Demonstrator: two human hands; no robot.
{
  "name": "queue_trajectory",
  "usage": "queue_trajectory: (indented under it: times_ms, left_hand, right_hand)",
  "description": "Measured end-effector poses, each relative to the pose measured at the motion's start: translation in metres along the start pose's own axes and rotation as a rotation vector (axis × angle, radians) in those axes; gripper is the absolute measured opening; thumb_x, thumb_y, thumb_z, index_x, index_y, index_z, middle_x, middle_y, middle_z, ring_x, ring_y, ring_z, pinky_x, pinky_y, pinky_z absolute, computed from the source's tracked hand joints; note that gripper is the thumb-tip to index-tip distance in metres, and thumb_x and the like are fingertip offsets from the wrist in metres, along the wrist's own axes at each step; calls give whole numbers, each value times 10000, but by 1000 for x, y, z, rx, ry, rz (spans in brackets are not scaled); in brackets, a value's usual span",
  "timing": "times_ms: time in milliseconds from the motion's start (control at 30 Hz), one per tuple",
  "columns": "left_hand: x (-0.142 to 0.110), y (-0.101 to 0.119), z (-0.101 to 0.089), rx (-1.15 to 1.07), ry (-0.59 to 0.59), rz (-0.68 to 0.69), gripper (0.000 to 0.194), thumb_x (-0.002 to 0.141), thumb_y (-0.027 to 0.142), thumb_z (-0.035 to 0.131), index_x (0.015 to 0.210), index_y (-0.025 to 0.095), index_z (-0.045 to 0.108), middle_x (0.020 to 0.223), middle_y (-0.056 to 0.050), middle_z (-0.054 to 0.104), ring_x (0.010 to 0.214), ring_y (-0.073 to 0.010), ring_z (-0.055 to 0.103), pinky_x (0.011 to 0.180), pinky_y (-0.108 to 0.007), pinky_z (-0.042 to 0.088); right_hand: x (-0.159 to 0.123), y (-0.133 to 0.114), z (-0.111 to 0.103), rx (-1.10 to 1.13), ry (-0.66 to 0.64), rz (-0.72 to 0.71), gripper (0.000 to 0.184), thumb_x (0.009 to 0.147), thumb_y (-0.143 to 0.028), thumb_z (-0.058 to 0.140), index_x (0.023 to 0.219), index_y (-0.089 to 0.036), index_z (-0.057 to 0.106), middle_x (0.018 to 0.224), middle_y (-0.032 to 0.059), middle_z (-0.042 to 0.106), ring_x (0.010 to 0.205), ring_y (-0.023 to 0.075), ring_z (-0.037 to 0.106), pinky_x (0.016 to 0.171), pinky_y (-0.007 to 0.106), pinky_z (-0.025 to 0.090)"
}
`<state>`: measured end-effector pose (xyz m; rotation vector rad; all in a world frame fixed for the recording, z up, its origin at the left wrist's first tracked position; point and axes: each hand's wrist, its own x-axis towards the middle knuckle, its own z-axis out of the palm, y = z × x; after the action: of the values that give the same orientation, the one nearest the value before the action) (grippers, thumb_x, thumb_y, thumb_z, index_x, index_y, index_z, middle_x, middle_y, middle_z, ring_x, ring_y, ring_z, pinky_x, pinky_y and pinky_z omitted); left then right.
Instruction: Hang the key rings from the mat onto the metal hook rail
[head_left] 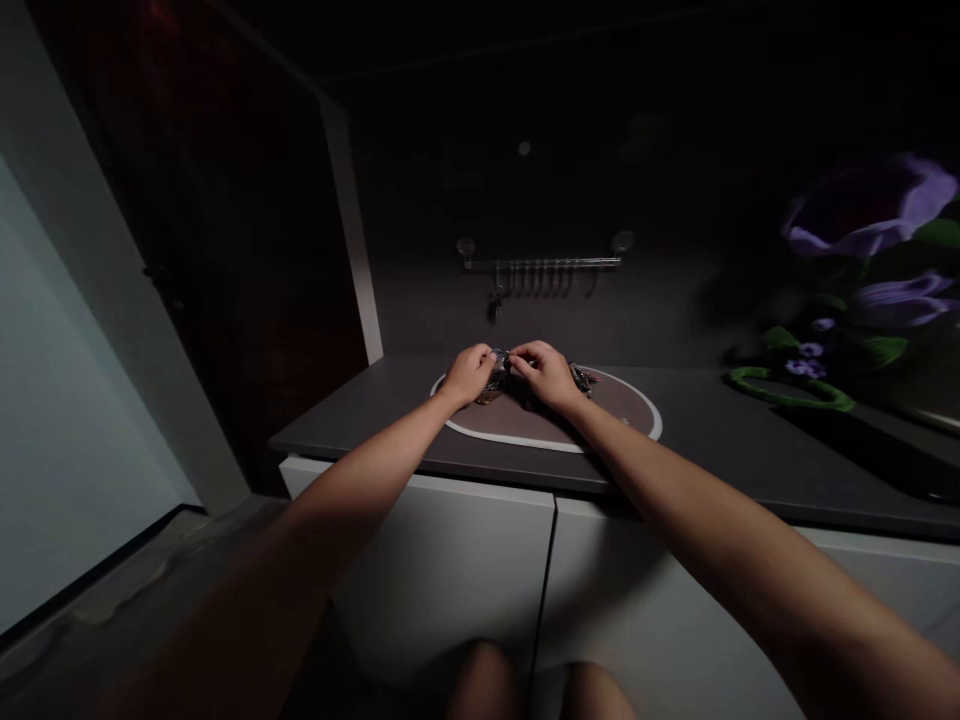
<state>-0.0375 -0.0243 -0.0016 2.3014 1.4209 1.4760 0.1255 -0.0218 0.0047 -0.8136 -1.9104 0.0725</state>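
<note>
Both hands reach out over an oval brown mat (630, 410) with a white rim, on the dark counter. My left hand (469, 373) is closed at the mat's left side, its thumb and fingers pinching at a cluster of small, dark, shiny items (496, 376). From the right, my right hand (547, 375) meets it with thumb and index finger together at the same cluster. What exactly each hand grips is too small and dark to tell. More small dark items (583, 378), one with a reddish tip, lie beside and partly behind the right hand.
A clear rail (544, 264) with several hooks is fixed to the wall behind; a small dark object (495, 306) hangs near its left end. Purple flowers (870, 220) and a green ring (795, 390) stand on the right. White cabinet doors (465, 560) are below the counter (705, 430).
</note>
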Motion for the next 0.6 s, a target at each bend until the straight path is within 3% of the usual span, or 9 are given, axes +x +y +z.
queue_trajectory:
  times_ms: [400, 600]
  left_hand:
    - [-5, 4, -1, 41, -163, 14, 262, 834, 259, 385, 677, 149, 563, 648, 2, 567, 639, -114, 480, 629, -227, 338]
    - [-7, 4, -2, 151, -151, 16, 283, 842, 275, 365, 709, 157, 584, 717, -27, 599, 689, -132, 501, 655, -241, 348]
  right_hand:
    - [-1, 4, 0, 97, 26, 70, 235, 795, -374, 495, 780, -170, 609, 831, 58, 625, 818, 164, 549, 769, 299, 412]
    - [-1, 2, -5, 58, 63, 135, 229, 782, -364, 490, 769, -170, 610, 844, 67, 637, 840, 177, 567, 778, 311, 422]
